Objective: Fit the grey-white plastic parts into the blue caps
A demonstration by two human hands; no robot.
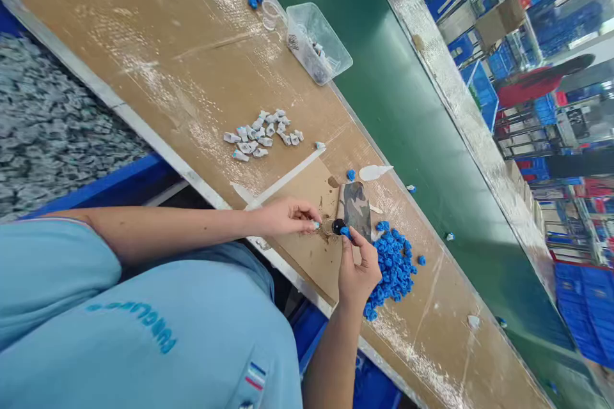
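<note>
My left hand (291,216) pinches a small pale piece with a bluish tip, just left of a little round container (328,226). Between the fingers of my right hand (359,265) is a blue piece (345,232), held against a small black disc (338,226) beside that container. A heap of blue pieces (393,268) lies right of my right hand. Beyond my hands rests a camouflage-patterned cloth or pouch (357,208). Several grey-white pieces (259,134) are grouped on the brown table (192,64), farther up and left.
A clear plastic box (319,45) with small parts stands at the table's far edge, beside a clear cup (270,15). A green conveyor belt (384,83) runs behind the table. At the left is a blue bin (100,185) full of grey pieces.
</note>
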